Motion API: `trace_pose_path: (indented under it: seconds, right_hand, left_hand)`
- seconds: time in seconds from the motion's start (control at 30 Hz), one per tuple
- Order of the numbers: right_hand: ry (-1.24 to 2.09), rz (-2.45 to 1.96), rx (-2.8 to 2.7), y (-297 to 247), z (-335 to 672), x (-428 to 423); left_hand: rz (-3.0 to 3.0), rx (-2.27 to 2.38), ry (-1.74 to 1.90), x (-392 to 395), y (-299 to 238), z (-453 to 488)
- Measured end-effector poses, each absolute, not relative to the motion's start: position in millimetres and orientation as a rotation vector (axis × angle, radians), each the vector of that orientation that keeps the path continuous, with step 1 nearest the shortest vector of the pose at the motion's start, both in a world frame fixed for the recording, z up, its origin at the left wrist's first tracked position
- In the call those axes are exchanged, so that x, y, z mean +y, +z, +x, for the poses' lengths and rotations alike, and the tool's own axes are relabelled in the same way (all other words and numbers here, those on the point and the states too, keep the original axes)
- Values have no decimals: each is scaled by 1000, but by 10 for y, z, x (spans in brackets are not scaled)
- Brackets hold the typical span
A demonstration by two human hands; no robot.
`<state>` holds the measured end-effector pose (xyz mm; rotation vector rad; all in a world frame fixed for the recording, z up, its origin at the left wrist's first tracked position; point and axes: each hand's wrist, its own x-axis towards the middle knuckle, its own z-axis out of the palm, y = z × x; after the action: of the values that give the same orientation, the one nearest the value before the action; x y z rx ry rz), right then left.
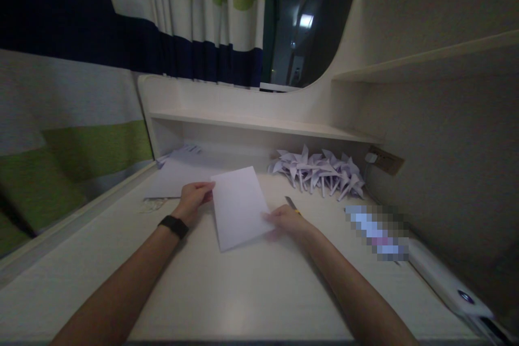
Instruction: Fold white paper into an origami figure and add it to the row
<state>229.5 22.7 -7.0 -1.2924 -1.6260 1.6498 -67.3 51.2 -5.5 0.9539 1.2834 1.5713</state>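
Note:
A white sheet of paper (239,208), possibly folded, is held tilted above the desk between my two hands. My left hand (194,199) pinches its left edge near the upper corner. At the right edge, my right hand (286,220) grips the paper with thumb and fingers, slightly blurred. Just beyond the right hand lies a utility knife (292,204) with a yellow part, its handle partly hidden by that hand. More white paper sheets (174,175) lie on the desk behind my left hand.
Several white paper pinwheels (318,170) are heaped at the back right, under the shelf (251,123). A blurred-out object (377,232) and a long white device (441,275) lie along the right wall. A power socket (385,160) with a plug is behind them. A curtain (203,16) hangs behind the desk.

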Motion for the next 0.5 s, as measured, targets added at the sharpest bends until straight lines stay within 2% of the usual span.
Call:
trace_pose_path:
  seconds: [0.13, 0.37, 0.5]
  right_hand:
    - [1642, -1376, -1663, -34, 2309, 229]
    - [1561, -1053, -1525, -208, 2221, 269]
    - [1487, -1076, -1347, -277, 2149, 282]
  left_hand:
    - [919, 1302, 1603, 523, -57, -686]
    - [915, 1232, 1520, 463, -52, -625]
    - [919, 1210, 1490, 396, -14, -516]
